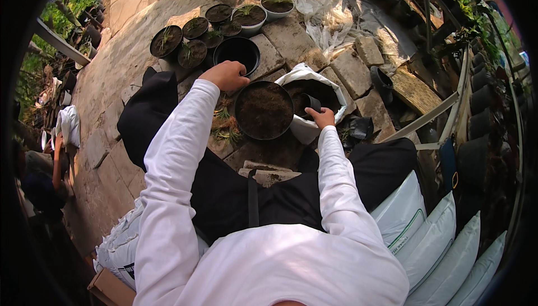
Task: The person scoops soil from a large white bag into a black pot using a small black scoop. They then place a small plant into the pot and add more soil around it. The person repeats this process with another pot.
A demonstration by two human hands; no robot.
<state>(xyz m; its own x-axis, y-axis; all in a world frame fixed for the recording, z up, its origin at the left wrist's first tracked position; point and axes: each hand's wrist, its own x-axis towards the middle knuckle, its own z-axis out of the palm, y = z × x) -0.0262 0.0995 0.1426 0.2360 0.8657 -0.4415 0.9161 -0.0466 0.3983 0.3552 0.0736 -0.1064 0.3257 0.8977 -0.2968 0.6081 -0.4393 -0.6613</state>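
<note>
Gripping dk cup (312, 102) w/ R hand (323, 117) at bag (305, 130); L hand (226, 76) at blk pot (237, 51), grip unclear

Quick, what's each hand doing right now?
Left hand: closed on the rim of a black pot.
Right hand: holding a small dark container at a white sack.

Small pot (311, 102), apparently, in right hand (322, 118)

Dappled daylight, glare on plastic sheet (332, 15), dark fisheye edges.
</note>
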